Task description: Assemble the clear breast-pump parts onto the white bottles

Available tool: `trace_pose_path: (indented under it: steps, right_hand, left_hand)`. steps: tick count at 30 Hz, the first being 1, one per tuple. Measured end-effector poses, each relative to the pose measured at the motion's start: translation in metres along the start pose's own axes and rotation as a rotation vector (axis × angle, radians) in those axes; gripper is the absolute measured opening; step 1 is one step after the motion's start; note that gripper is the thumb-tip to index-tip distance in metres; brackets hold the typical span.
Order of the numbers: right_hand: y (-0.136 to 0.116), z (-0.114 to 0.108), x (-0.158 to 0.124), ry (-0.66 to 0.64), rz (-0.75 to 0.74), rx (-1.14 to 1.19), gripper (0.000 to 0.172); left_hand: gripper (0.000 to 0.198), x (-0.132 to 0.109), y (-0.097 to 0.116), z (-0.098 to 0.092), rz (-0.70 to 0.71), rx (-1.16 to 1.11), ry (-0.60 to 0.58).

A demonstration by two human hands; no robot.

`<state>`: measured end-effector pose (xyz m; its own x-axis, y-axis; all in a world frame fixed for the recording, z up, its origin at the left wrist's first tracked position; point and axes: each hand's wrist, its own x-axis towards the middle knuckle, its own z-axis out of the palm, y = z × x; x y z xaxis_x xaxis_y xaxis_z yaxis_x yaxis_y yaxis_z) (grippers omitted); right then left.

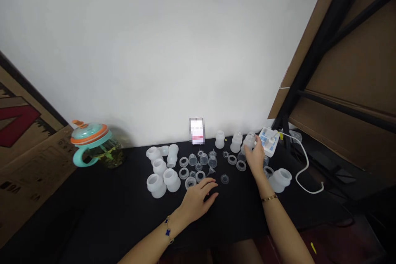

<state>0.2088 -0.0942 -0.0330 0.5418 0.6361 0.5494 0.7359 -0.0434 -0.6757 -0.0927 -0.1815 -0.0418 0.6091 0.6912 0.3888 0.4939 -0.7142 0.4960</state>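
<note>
My right hand (255, 156) is wrapped round a translucent bottle with a clear cap (249, 139), upright near the wall at the right. Two more upright bottles, one capped (236, 142) and one short (220, 139), stand to its left. My left hand (199, 200) hovers over the black table's middle with fingers apart and nothing in them. Just beyond it are clear rings (200, 176), small domed caps (203, 159) and a funnel-like piece (211, 170). A flat clear disc (225, 179) lies to its right. Several milky open bottles (171, 179) are grouped at the left.
A lidded teal pitcher (99, 145) with leaves inside stands at the far left. A pixelated screen (197, 131) leans by the wall. At the right are a white power strip (268, 142), its cable (306, 165) and a milky bottle (281, 180).
</note>
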Motion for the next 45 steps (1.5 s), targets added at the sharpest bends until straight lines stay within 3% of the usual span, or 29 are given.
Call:
trace_pose_path:
  steps: [4,8,10,12,15,18,21,24,30,36,41,45]
  right_hand:
    - [-0.016,-0.009,-0.006,0.174,-0.125,0.111,0.065]
    - [-0.041,-0.024,-0.020,0.321,-0.241,0.230,0.048]
    - [-0.051,-0.028,-0.030,0.303,-0.331,0.278,0.033]
    - [-0.059,-0.029,-0.042,0.106,-0.430,0.295,0.013]
    - [-0.070,-0.024,-0.064,-0.395,-0.567,0.270,0.025]
    - [-0.078,-0.018,-0.084,-0.798,-0.742,0.213,0.020]
    - [-0.085,-0.014,-0.095,-1.032,-0.820,0.112,0.012]
    - [-0.087,-0.012,-0.099,-1.156,-0.850,0.033,0.010]
    - [-0.086,-0.008,-0.100,-1.218,-0.845,-0.088,0.011]
    - [-0.086,-0.006,-0.101,-1.206,-0.834,-0.079,0.012]
    - [-0.084,-0.003,-0.104,-1.094,-0.765,0.007,0.006]
    - [-0.082,0.002,-0.108,-1.011,-0.702,0.089,0.034]
  left_hand:
    - [0.026,0.001,0.001,-0.001,0.023,0.006,-0.006]
    - [0.024,0.003,0.004,-0.003,0.025,0.021,-0.026]
    - [0.020,0.003,0.004,-0.004,0.011,0.030,-0.018]
    - [0.016,0.004,0.004,-0.004,-0.010,0.044,-0.001]
    - [0.013,0.005,0.002,-0.006,-0.046,0.084,0.026]
    - [0.010,0.005,-0.001,-0.007,-0.077,0.136,0.037]
    - [0.005,0.005,-0.004,-0.008,-0.055,0.191,-0.060]
    - [0.009,0.004,-0.006,-0.008,-0.006,0.248,-0.221]
    - [0.009,0.004,-0.008,-0.007,0.000,0.349,-0.361]
    - [0.009,0.005,-0.006,-0.010,-0.007,0.358,-0.357]
    - [0.005,0.008,-0.009,-0.015,-0.027,0.379,-0.304]
    - [0.004,0.010,-0.008,-0.019,-0.005,0.362,-0.246]
